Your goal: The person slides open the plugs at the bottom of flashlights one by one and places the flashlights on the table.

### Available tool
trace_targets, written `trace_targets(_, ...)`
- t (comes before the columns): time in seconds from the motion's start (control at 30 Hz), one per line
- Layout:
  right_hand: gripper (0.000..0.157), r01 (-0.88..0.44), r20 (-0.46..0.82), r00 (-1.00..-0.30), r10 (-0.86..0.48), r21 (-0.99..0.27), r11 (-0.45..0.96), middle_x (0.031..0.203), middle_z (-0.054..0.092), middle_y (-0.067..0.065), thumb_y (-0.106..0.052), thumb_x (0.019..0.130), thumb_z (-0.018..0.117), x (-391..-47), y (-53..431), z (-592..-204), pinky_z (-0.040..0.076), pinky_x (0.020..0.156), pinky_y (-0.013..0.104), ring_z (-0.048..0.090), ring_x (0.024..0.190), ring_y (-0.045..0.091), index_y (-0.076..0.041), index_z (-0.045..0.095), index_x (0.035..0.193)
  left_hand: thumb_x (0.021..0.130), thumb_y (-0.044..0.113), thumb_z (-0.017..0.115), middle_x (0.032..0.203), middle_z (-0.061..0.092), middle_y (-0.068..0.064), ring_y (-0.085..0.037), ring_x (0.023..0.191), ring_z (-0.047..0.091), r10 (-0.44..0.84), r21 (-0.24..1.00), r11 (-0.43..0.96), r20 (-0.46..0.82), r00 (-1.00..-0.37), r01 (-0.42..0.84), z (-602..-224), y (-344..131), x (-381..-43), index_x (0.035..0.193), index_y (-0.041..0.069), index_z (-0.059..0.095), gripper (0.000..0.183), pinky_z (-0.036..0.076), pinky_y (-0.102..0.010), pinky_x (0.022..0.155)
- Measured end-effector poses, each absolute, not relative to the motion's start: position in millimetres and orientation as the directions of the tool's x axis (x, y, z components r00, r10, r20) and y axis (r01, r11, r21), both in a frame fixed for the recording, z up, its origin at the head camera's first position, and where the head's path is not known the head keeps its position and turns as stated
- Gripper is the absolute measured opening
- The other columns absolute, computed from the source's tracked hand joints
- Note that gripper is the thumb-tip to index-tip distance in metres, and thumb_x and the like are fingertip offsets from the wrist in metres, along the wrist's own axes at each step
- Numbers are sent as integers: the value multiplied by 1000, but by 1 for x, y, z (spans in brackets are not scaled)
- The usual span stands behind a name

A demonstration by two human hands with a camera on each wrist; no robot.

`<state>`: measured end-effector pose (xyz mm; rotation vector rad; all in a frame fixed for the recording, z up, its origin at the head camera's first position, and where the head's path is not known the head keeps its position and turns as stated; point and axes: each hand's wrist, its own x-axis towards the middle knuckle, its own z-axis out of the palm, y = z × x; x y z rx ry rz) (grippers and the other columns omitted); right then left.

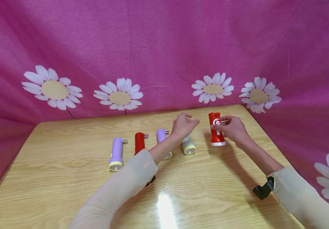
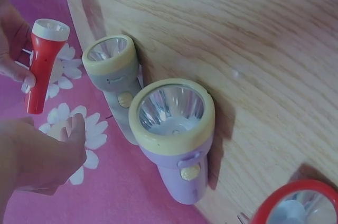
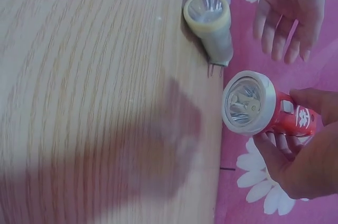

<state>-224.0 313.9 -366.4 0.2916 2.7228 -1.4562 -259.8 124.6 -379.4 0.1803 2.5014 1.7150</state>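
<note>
A red flashlight with a white rim and a white flower print is gripped by my right hand, thumb on one side and fingers on the other. It is held lens down above the table. My left hand hovers with loosely bent fingers and holds nothing. Beneath it a grey flashlight with a cream rim lies on the table, its upper part hidden by that hand in the head view. Beside that lies a purple flashlight, partly covered by my left forearm in the head view.
Further left lie a second red flashlight, its lens end behind my sleeve, and another purple flashlight. Metal plug prongs stick out from their ends. The wooden table ends at a pink flowered cloth at the back and sides.
</note>
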Motion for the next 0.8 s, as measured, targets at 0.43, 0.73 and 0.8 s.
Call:
trace_targets(0.43,62,142,-73,-987,146,-827,543,110,54,21,-29,80,72,-217,303,-361,55,73,35,56,91,29,4,45,126,81,29,71,95,63,-1,-13,83,60,232,965,254,7,-973,68,-375,134,-249,114,11,58,40,51,-24,66)
trace_targets(0.73,60,120,-66,-990,122,-851,512,113,53,23,-24,81,71,-210,296,-356,54,76,39,56,96,32,4,43,126,79,28,72,90,63,2,-11,72,62,241,975,218,-3,-971,51,-371,139,-243,112,12,58,39,51,-25,62)
trace_targets(0.8,58,108,-59,-992,112,-855,508,113,53,24,-22,82,70,-208,293,-355,54,77,40,56,96,33,6,43,125,79,27,73,90,63,2,-10,71,62,247,979,198,0,-969,50,-371,140,-242,113,10,58,40,52,-24,61)
